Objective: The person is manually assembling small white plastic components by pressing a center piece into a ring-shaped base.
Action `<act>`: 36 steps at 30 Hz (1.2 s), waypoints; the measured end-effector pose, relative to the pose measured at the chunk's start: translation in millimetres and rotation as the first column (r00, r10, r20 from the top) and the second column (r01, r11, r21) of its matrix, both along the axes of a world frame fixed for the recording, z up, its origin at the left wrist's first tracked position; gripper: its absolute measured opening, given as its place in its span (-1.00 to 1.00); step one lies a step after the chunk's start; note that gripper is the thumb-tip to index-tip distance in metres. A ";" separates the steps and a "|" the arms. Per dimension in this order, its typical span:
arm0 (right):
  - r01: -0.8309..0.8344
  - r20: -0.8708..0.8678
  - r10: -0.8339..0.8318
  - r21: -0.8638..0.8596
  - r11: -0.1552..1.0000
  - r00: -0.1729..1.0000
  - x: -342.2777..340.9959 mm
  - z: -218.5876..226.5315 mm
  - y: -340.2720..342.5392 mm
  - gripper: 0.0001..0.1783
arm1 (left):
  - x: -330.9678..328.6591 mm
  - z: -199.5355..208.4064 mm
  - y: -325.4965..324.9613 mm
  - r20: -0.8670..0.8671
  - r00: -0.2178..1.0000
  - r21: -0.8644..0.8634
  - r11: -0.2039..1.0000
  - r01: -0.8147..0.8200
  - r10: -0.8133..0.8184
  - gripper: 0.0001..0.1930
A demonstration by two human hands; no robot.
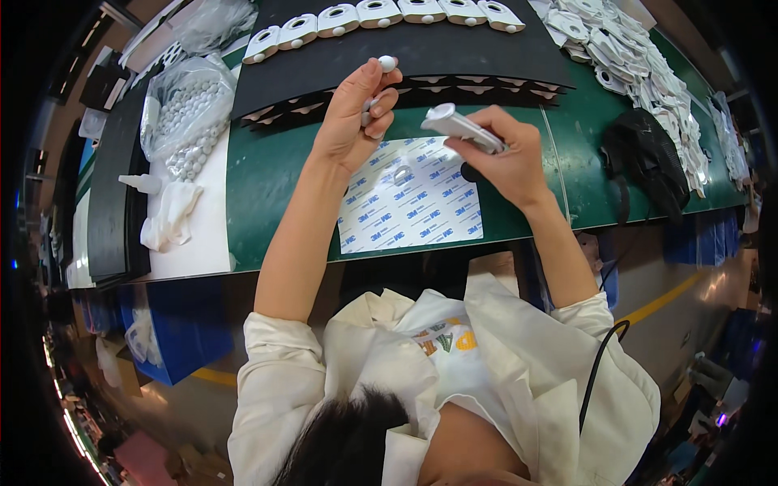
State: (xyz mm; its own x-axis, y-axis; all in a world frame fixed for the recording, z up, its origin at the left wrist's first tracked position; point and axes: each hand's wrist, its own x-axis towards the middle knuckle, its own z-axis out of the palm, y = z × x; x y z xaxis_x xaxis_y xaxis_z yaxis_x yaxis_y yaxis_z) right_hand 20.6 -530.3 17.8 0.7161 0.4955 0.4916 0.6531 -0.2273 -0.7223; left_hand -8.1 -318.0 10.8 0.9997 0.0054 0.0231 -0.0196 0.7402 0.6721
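Above the glossy backing sheet (409, 197), my left hand (352, 117) pinches a smooth white bead (387, 62), my right hand (502, 158) grips a slim grey tube (463, 127).

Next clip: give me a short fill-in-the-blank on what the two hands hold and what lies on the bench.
1. The left hand pinches a small white ____ piece at its fingers.
2. The right hand holds a ____-coloured pen-shaped tool.
3. The row of white housings lies on a ____ mat.
4. Below the hands, a white printed sheet lies on the ____ bench top.

Missing words: round; silver; black; green
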 end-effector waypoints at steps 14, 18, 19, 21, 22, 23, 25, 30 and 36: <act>-0.250 -0.565 0.286 0.142 0.958 0.774 -18.1 -23.4 19.3 -0.79 | 1.8 -1.5 1.3 0.065 0.996 -0.023 0.998 -0.066 0.067 -0.72; -0.289 -0.503 0.272 0.047 0.956 0.820 -21.4 -24.2 22.2 -0.81 | 1.8 -0.9 0.8 0.058 0.996 -0.018 0.997 -0.071 0.072 -0.72; -0.289 -0.503 0.273 0.047 0.956 0.820 -21.5 -24.0 22.6 -0.81 | 1.8 -1.3 1.2 0.057 0.996 -0.019 0.997 -0.070 0.071 -0.72; -0.318 -0.441 0.273 -0.031 0.948 0.855 -21.1 -22.8 22.4 -0.84 | 2.2 -1.2 0.8 0.056 0.996 -0.021 0.997 -0.068 0.069 -0.72; -0.317 -0.441 0.272 -0.031 0.948 0.855 -21.0 -24.5 22.2 -0.84 | 2.0 -0.9 0.5 0.053 0.996 -0.020 0.997 -0.070 0.071 -0.73; -0.286 -0.420 0.259 -0.001 0.958 0.870 -21.0 -27.7 22.2 -0.84 | 1.9 -0.6 0.5 0.050 0.996 -0.017 0.997 -0.072 0.073 -0.73; -0.254 -0.399 0.245 0.031 0.967 0.884 -20.5 -29.5 21.8 -0.85 | 2.5 -1.5 0.6 0.055 0.996 -0.020 0.997 -0.069 0.070 -0.73; -0.249 -0.369 0.232 0.003 0.969 0.900 -22.9 -24.1 20.6 -0.86 | 1.9 -1.4 1.5 0.058 0.995 -0.022 0.997 -0.077 0.078 -0.74; -0.277 0.045 0.281 -0.080 0.958 0.959 -27.7 -28.1 26.7 -0.87 | 2.1 -1.5 2.6 0.054 0.995 -0.032 0.997 -0.076 0.078 -0.77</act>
